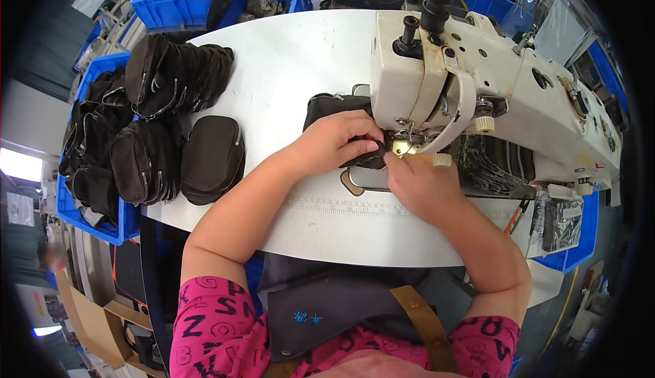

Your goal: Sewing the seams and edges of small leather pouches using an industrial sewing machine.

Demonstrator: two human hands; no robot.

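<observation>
A dark brown zippered pouch (327,107) lies at the needle of a white industrial sewing machine (404,78). My left hand (339,142) is closed on it, the thumb and fingers pinching its folded near edge just left of the presser foot (408,136). Close to the needle plate (402,149), my right hand (424,179) has its fingertips drawn together at the same edge of the pouch. What lies right between those fingertips is largely hidden. The zipper runs along the pouch's far side.
Left on the white table (286,50) stand stacks of brown pouches (179,74) and one single pouch (213,160). A blue bin (129,217) beyond them holds more. Striped fabric pieces (495,163) sit under the machine arm. A ruler strip (348,207) crosses the table front.
</observation>
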